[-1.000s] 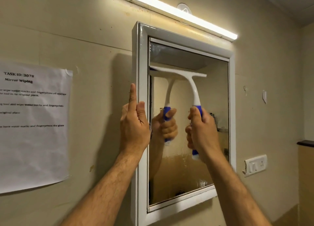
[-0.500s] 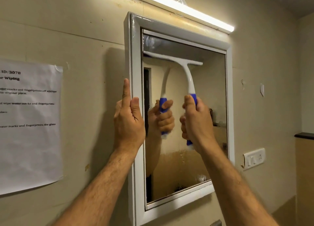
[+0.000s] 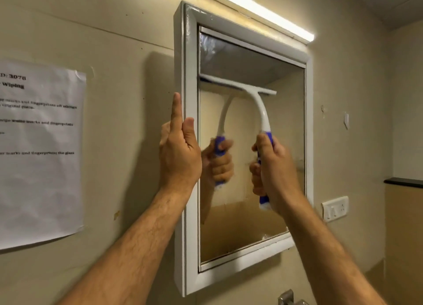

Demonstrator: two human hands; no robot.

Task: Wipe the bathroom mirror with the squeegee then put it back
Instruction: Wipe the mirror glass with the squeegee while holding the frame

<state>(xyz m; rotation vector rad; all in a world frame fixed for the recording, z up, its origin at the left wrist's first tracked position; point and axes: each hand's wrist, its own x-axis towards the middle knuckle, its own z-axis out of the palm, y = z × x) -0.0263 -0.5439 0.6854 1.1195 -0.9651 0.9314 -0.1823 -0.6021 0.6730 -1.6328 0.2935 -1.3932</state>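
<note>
A white-framed bathroom mirror [image 3: 283,144] hangs on the beige wall. My right hand [image 3: 272,169] grips the blue handle of a white squeegee [image 3: 258,101], whose blade lies flat against the upper left part of the glass. The tool and that hand are reflected in the glass. My left hand [image 3: 178,153] holds the left side of the mirror frame [image 3: 186,64], index finger pointing up along its outer edge and thumb on its front face.
A tube light [image 3: 263,14] glows above the mirror. A printed paper sheet [image 3: 39,153] is taped to the wall at left. A white switch plate [image 3: 335,208] and a dark shelf edge [image 3: 404,182] are at right. A metal fitting [image 3: 286,298] shows below.
The squeegee blade has climbed up the glass toward the top of the mirror with my right hand. My left hand stays on the frame's left side.
</note>
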